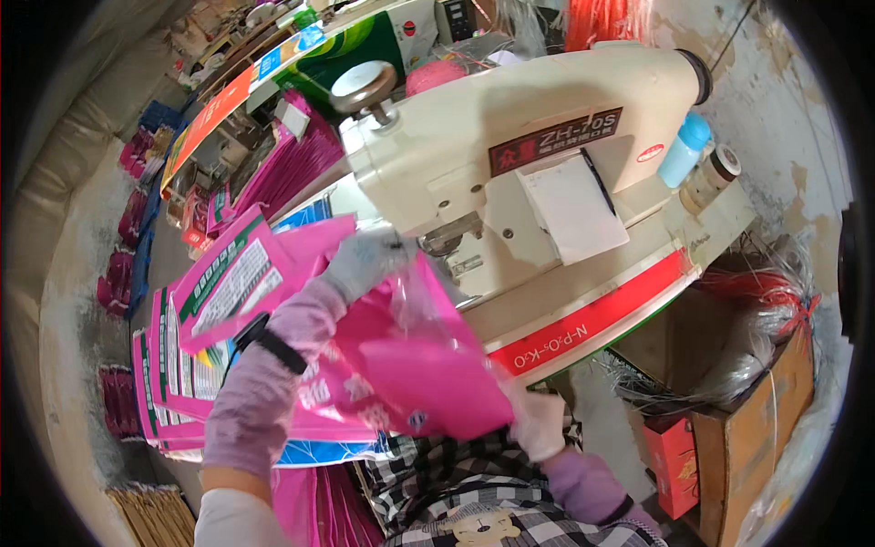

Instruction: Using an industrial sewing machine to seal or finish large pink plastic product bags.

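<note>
A bright pink printed plastic bag (437, 383) hangs between my two hands in front of a cream sewing machine (437, 128). My left hand (369, 260), in a pale glove, is closed on the bag's upper edge, close to the machine's needle area (451, 239). At the bag's lower right corner, my right hand (540, 424), gloved as well and slightly blurred, grips the plastic. Beside my left forearm lies a fanned stack of pink bags (182, 365) with green and white panels.
A notepad (574, 210) with a pen rests against the machine. Behind it stand a light-blue bottle (684, 150) and a thread spool (711, 178). To the right is a wooden box (756, 438) with clear and red strands. More pink bags (292, 155) lie at the back left.
</note>
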The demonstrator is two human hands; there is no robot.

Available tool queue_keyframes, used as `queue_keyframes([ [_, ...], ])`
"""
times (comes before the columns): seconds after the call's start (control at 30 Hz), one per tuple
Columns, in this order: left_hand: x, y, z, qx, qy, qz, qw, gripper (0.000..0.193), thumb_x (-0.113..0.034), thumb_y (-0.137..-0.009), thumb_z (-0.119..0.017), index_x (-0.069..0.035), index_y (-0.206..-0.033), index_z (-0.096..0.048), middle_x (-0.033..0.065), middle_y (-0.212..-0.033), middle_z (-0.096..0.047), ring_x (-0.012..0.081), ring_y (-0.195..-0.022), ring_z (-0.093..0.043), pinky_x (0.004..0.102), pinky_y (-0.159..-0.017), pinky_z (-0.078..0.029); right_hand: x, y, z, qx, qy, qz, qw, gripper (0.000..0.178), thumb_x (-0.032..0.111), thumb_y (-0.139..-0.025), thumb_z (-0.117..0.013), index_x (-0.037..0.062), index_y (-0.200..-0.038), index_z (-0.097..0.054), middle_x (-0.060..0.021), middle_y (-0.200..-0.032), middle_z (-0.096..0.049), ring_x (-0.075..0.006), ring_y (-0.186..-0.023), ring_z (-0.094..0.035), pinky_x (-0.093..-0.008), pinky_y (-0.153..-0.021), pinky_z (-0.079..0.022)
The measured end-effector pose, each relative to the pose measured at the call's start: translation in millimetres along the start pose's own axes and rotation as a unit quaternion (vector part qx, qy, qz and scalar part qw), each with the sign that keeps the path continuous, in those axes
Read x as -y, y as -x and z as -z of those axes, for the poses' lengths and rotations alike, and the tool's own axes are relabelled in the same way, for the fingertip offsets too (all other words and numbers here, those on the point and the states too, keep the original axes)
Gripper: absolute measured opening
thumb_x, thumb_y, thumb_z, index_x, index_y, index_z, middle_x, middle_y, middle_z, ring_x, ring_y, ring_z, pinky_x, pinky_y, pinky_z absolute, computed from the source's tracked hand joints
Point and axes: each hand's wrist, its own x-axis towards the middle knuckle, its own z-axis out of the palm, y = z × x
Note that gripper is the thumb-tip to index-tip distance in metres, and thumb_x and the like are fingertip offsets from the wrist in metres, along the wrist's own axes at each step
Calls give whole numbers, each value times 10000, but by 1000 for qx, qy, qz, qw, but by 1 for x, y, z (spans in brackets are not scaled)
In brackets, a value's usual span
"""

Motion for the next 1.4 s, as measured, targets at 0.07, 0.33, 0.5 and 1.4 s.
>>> queue_keyframes([
  [0.07, 18, 8, -8, 7, 24, -40, 999, 128, -294, -865, -621, -227, -898, -725, 45, -863, -673, 226, -754, -669, 386, -589, -516, 13, 4, 6, -123, -68, 162, 977, 379, 202, -904, -630, 123, -1275, -632, -115, -777, -702, -133, -580, -648, -264, -545, -495],
  [0.33, -137, 3, 67, 354, -199, -42, 913, 124, -215, -827, -628, -149, -842, -732, 31, -787, -701, 229, -885, -668, 468, -878, -467, 67, -89, -10, -72, 130, 189, 971, 354, 114, -873, -601, 150, -1220, -663, -145, -756, -673, -273, -539, -630, -414, -521, -504],
  [0.5, -133, 71, 101, 437, -228, -5, 870, 108, -215, -820, -636, -154, -824, -726, 56, -746, -689, 226, -763, -661, 455, -821, -475, 66, -148, -17, -88, 83, 182, 976, 349, 213, -947, -530, 209, -1288, -601, -189, -738, -649, -331, -715, -667, -416, -614, -520],
  [1.4, -192, 79, 97, 509, -74, -157, 843, 104, -158, -785, -614, -68, -806, -663, 86, -743, -669, 288, -701, -688, 407, -633, -527, 94, -52, -53, -21, -251, 72, 965, 613, 199, -916, -568, 82, -1473, -340, -276, -926, -657, -377, -847, -681, -397, -745, -538],
])
